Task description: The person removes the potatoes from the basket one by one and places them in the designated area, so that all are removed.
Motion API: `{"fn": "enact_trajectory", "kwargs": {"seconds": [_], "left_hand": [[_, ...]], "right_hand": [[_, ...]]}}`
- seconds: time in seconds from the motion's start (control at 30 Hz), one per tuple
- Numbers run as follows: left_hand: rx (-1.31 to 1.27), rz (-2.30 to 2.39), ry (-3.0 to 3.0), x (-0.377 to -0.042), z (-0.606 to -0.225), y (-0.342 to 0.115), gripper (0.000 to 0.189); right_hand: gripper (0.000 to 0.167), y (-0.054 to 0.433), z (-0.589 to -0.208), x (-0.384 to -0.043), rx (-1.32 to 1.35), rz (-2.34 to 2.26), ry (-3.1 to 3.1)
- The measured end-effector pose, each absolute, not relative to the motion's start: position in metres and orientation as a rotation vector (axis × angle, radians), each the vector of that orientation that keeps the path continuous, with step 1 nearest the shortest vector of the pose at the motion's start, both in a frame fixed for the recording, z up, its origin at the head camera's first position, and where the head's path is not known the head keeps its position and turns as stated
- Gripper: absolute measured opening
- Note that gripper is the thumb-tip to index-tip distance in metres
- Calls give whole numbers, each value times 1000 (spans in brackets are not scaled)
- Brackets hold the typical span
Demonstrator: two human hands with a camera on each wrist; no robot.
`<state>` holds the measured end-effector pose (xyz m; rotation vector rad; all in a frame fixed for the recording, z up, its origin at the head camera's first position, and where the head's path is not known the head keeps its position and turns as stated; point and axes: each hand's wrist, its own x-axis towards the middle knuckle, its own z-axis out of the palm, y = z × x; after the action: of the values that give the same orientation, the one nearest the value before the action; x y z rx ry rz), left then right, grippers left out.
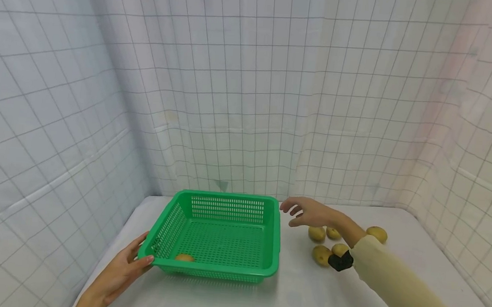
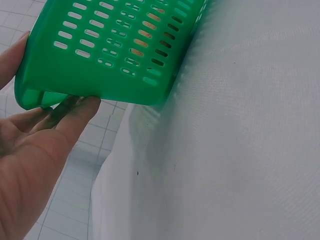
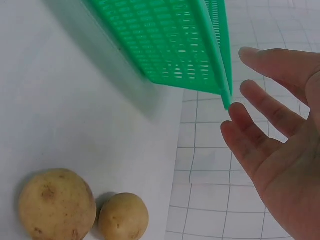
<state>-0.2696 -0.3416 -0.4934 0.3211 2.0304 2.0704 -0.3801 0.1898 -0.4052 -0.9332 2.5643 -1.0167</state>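
Observation:
A green plastic basket [image 1: 272, 266] with slotted walls stands on the white-covered table, one potato [image 1: 185, 257] lying inside near its front left. At the basket's front left corner my left hand [image 1: 121, 269] grips the rim, thumb on one side and fingers on the other, as the left wrist view [image 2: 35, 155] shows. My right hand [image 1: 308, 212] hovers just off the back right rim, fingers spread and loosely bent, holding nothing. In the right wrist view its fingertips [image 3: 237, 112] are close to the rim; whether they touch it I cannot tell.
Several potatoes lie on the table right of the basket, among them a large potato [image 3: 57, 205] and a smaller potato [image 3: 124, 217]. Another potato [image 1: 376, 234] sits farther right, past my right forearm. White gridded curtains [image 1: 250, 101] enclose the table at the back and sides.

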Motion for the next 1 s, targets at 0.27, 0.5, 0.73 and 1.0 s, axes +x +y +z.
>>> {"fn": "enact_trajectory", "kwargs": {"seconds": [0.27, 0.5, 0.73, 1.0], "left_hand": [[335, 2055, 2032, -270, -494, -342, 83], [354, 2062, 2024, -271, -494, -344, 83], [352, 2066, 2012, -267, -493, -343, 83], [310, 2050, 2043, -268, -491, -342, 84]], "right_hand": [[41, 161, -395, -382, -1000, -990, 2516], [43, 137, -389, -386, -1046, -952, 2473], [44, 109, -384, -392, -1107, -966, 2447], [43, 67, -384, -399, -1264, -934, 2371]]}}
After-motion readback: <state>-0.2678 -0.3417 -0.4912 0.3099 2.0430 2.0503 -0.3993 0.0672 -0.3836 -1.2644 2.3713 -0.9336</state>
